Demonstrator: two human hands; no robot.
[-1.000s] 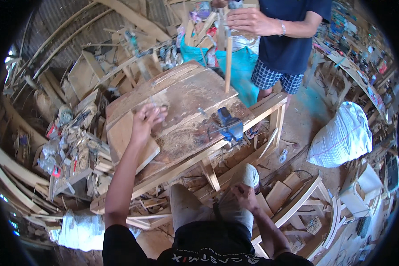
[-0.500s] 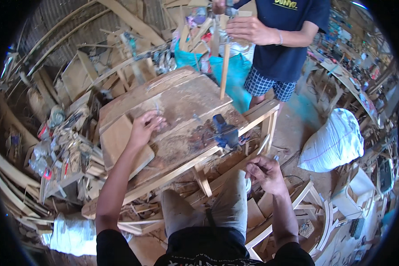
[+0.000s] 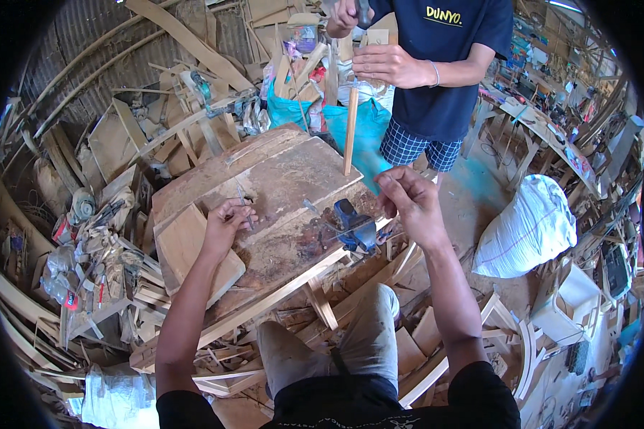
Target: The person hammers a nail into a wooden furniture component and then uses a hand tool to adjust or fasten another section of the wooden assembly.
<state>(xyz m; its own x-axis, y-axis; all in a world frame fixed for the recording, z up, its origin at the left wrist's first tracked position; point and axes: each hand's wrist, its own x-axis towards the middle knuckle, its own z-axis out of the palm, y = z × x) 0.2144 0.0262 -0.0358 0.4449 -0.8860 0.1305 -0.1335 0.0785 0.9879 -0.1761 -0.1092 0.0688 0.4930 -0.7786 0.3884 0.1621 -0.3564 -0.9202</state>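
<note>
My left hand [image 3: 229,218] is closed above the wooden workbench [image 3: 279,171], its fingers on a thin, wire-like metal rod [image 3: 242,191]. Beneath its wrist lies a light wooden board [image 3: 197,243] with a rounded corner. My right hand [image 3: 411,204] is raised near the bench's right end, thumb and fingers pinched; whatever they may hold is hidden. Closest to it is a blue bench vise [image 3: 355,225] at the bench edge. Across the bench, a co-worker's hand [image 3: 390,66] is above an upright wooden stick [image 3: 350,132], and the other hand grips a hammer [image 3: 363,13].
Wood offcuts and scraps [image 3: 114,243] pile up on the left. Teal sacks [image 3: 358,125] are behind the bench. A stuffed white sack [image 3: 528,227] and a white plastic bin [image 3: 567,304] stand on the right. Curved wooden frame pieces [image 3: 528,357] lie lower right.
My right hand has risen from beside my knee to near the vise. My left hand remains over the bench with the rod. The co-worker's hammer shows more fully now.
</note>
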